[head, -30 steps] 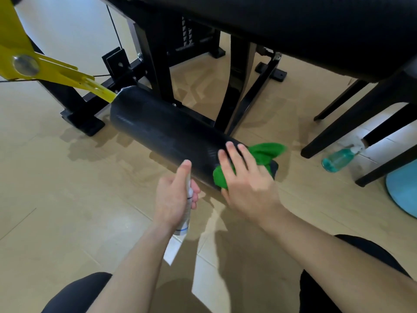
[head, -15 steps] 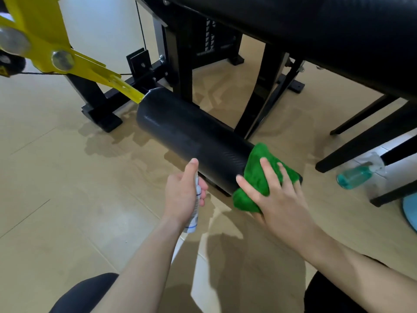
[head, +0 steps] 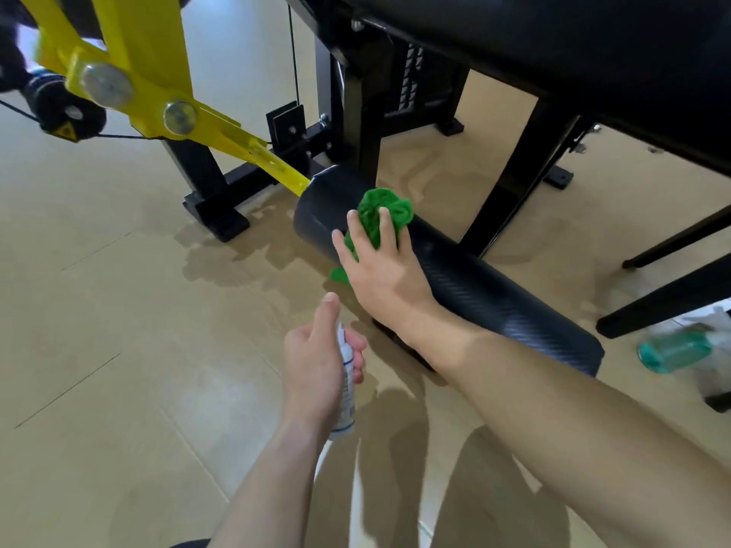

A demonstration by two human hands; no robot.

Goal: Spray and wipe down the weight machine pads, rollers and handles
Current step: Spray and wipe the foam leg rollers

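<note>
A long black roller pad (head: 486, 294) lies low across the middle of the view, fixed to a yellow lever arm (head: 158, 96) at its left end. My right hand (head: 379, 267) presses a bunched green cloth (head: 381, 213) flat against the roller near that left end. Closer to me, my left hand (head: 316, 369) holds a small white spray bottle (head: 346, 393) upright, thumb up by its top, a short way in front of the roller. A wide black bench pad (head: 553, 45) fills the top right.
Black steel frame legs (head: 514, 183) and a floor foot (head: 215, 213) stand behind and left of the roller on a beige tiled floor. A teal bottle (head: 672, 350) lies on the floor at the right, beside dark chair legs (head: 668, 294). A cable runs down at top centre.
My right hand has slid the green cloth along the roller from its right end to near its left end. The left hand still holds the spray bottle. The camera has moved closer.
</note>
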